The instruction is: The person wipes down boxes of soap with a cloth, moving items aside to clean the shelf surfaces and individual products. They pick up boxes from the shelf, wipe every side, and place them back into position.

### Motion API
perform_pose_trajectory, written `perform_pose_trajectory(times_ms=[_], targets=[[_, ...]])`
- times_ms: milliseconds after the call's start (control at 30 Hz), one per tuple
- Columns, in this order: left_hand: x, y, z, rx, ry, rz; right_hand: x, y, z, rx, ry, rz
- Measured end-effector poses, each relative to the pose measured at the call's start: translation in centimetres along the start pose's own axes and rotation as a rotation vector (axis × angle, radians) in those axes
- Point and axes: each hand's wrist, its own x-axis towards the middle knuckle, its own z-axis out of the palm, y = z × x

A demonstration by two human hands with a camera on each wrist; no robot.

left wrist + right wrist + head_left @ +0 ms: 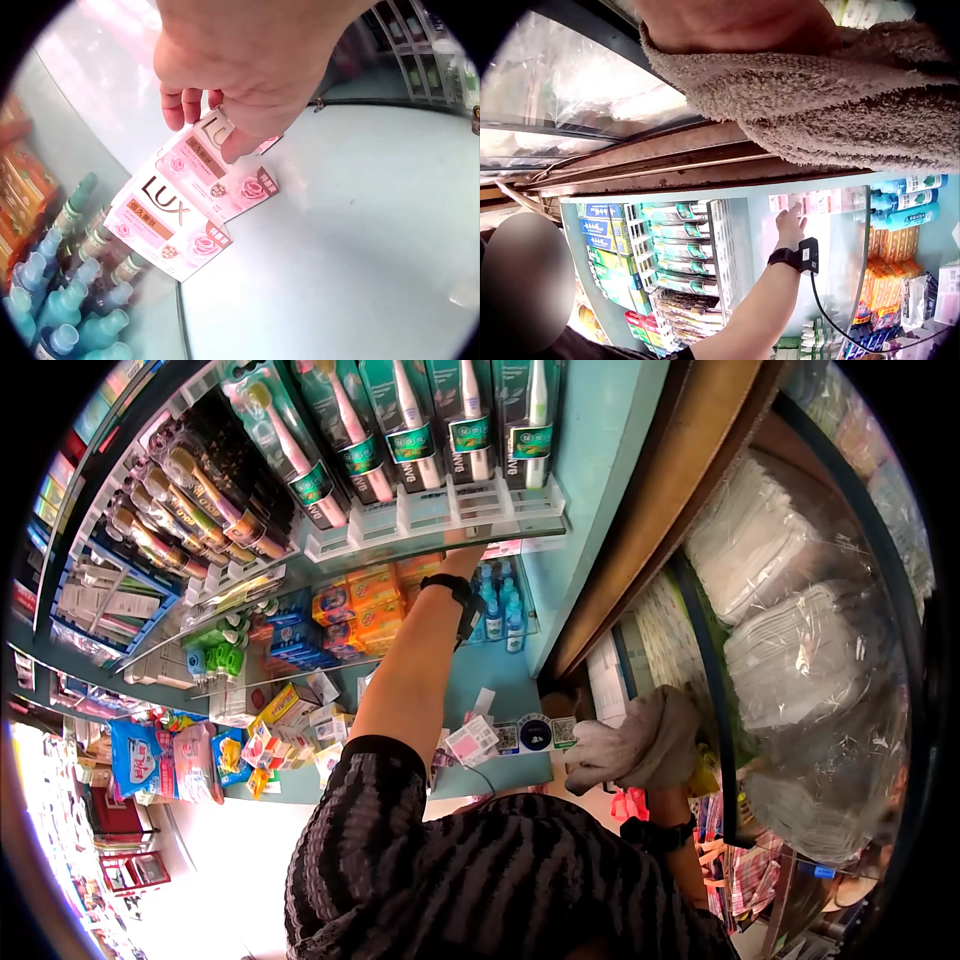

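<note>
In the left wrist view, my left hand (pixel 251 64) pinches a pink and white LUX soap box (pixel 217 176) between thumb and fingers. A second soap box (pixel 169 225) lies right against it, on the glass shelf (pixel 337 240). The head view has the left forearm (pixel 410 670) reaching in beneath the toothbrush shelf, with the hand mostly hidden. My right hand (pixel 742 22) holds a bunched grey-brown towel (pixel 825 105), its fingers covered by the cloth. The towel (pixel 645 745) hangs at the right in the head view.
Blue-capped bottles (pixel 75 300) stand below the soap, beside orange packs (pixel 365 605). Packaged toothbrushes (pixel 410 430) fill a clear rack overhead. A wooden post (pixel 670 510) divides these shelves from bagged white goods (pixel 790 630). Small boxes and cards (pixel 470 740) lie on the counter.
</note>
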Motion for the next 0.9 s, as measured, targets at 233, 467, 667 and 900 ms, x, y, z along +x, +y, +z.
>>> perform_pose_trajectory(times_ms=[233, 467, 667, 900], targets=[[0.7, 2.1, -2.0, -0.256, -0.035, -0.052, -1.9, 2.0, 2.1, 0.085, -0.051, 0.01], [-9.8, 12.2, -10.9, -0.543, -0.122, -0.257, -4.0, 4.3, 7.8, 0.09, -0.59, -0.138], [-16.8, 21.2, -16.2, -0.402, -0.098, 0.079, 1.5, -2.2, 11.0, 1.426, -0.416, 0.149], [-18.6, 24.6, -18.7, -0.209, -0.046, 0.213, 3.9, -7.9, 3.3, 1.455, -0.172, 0.361]])
